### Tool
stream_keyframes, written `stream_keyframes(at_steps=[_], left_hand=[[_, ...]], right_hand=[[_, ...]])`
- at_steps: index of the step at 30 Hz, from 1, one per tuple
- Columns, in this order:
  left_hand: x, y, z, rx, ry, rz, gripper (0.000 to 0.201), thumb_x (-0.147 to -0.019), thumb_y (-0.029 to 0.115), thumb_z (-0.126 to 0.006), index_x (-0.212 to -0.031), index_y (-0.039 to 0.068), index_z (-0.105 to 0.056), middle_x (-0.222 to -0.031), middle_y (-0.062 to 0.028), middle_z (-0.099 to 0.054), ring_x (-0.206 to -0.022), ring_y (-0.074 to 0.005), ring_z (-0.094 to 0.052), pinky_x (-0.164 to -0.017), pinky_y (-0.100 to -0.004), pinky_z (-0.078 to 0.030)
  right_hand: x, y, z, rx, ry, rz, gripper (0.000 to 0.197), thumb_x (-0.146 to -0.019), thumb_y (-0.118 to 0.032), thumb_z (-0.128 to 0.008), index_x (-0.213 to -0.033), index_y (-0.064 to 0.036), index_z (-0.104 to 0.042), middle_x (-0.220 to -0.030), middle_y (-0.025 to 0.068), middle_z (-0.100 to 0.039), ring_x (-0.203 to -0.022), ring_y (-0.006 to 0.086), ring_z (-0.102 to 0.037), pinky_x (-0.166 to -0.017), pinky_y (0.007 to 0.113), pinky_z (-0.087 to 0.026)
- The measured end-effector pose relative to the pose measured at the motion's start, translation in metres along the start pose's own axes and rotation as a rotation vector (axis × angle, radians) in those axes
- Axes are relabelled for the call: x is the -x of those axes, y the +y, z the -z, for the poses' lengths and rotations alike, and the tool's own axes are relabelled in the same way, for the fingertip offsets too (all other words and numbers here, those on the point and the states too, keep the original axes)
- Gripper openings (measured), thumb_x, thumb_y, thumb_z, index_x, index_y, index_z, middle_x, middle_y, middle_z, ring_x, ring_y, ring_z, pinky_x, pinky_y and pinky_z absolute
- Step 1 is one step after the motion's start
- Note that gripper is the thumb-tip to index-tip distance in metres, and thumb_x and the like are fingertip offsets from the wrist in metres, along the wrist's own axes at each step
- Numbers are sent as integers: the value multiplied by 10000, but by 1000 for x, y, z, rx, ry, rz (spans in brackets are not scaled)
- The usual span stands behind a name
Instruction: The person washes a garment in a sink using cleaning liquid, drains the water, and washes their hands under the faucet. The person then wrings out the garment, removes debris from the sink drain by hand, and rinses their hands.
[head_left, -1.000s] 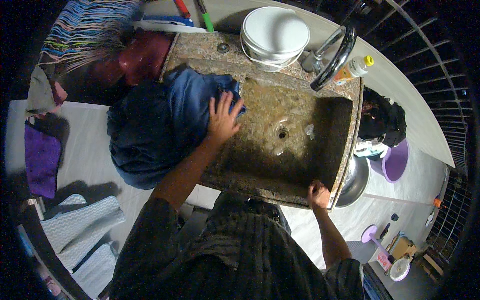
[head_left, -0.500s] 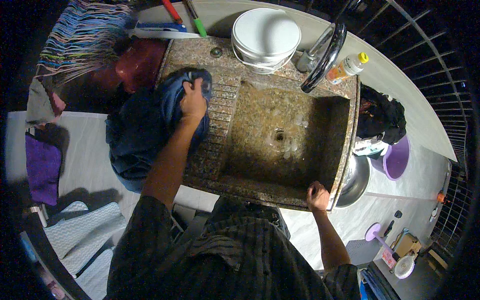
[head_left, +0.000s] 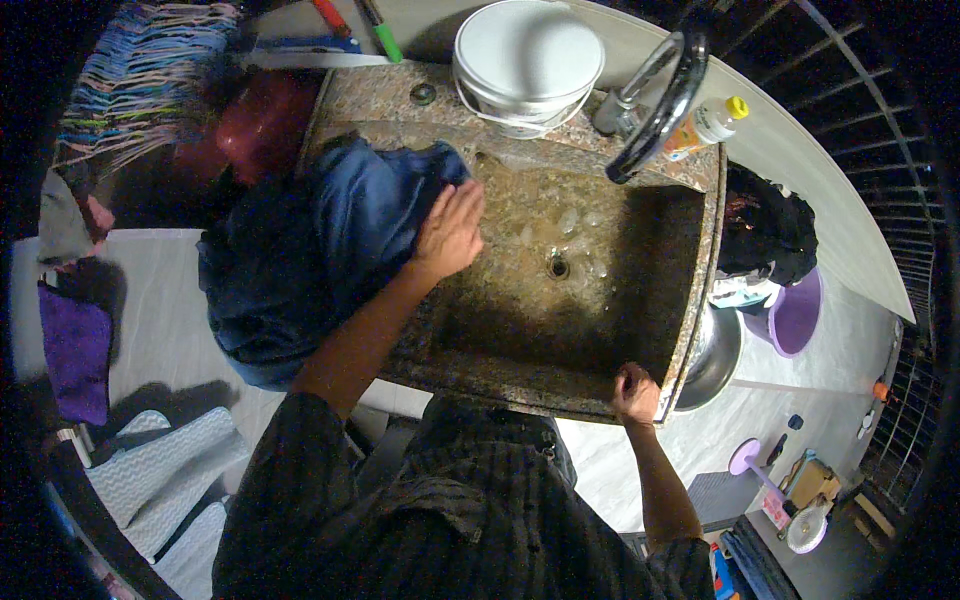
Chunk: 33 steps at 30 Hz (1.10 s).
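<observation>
A dark blue wet-looking garment (head_left: 385, 190) is spread over the ribbed left side of a speckled stone sink (head_left: 340, 110), hanging down past its left edge in dark folds. My left hand (head_left: 450, 235) lies on the garment's right edge beside the basin, fingers stretched out and close together. At the front right corner of the sink, my right hand (head_left: 637, 397) is curled closed over the rim. A little water and some foam show around the drain (head_left: 557, 267) in the basin.
Behind the basin stand a lidded white bucket (head_left: 530, 60), a curved black tap (head_left: 670, 110) and a yellow-capped bottle (head_left: 705, 130). Right of the sink are dark clothes (head_left: 770, 225), a purple tub (head_left: 795, 315) and a steel basin (head_left: 715, 360). A string mop head (head_left: 150, 80) hangs far left.
My left hand has moved right and changed from gripping the garment to lying flat on it. The garment now spreads further right, to the basin's edge. My right hand has stayed put.
</observation>
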<state>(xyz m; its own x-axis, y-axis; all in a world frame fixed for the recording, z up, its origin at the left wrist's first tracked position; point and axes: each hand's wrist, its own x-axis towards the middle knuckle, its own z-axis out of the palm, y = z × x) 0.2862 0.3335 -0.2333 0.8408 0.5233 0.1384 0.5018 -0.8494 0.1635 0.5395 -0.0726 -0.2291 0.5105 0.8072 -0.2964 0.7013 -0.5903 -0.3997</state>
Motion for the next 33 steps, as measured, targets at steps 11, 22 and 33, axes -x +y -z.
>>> stream_keyframes(at_steps=[11,22,33], left_hand=[[19,-11,-34,174,16,68,488,-788,135,-648,-1256,-4,-645,-1451,-177,-516,-1420,-321,-401,-1210,-480,-255],[15,-11,-46,169,192,180,235,-723,151,-656,-915,27,-712,-1495,-220,-461,-1403,-373,-414,-1185,-508,-267],[15,-14,-50,169,160,123,137,-725,181,-663,-828,93,-686,-1243,-95,-649,-1376,-360,-459,-1160,-553,-285]], right_hand=[[-4,0,0,103,-85,-68,189,-933,-259,-640,-960,-80,-693,-891,157,-714,-822,370,-697,-711,447,-544],[-5,-1,-4,123,-70,-107,179,-924,-223,-634,-940,-58,-703,-888,182,-710,-809,381,-694,-709,443,-547],[-2,0,-4,66,-58,-120,156,-917,-206,-605,-922,-66,-675,-875,172,-693,-816,384,-677,-710,459,-537]])
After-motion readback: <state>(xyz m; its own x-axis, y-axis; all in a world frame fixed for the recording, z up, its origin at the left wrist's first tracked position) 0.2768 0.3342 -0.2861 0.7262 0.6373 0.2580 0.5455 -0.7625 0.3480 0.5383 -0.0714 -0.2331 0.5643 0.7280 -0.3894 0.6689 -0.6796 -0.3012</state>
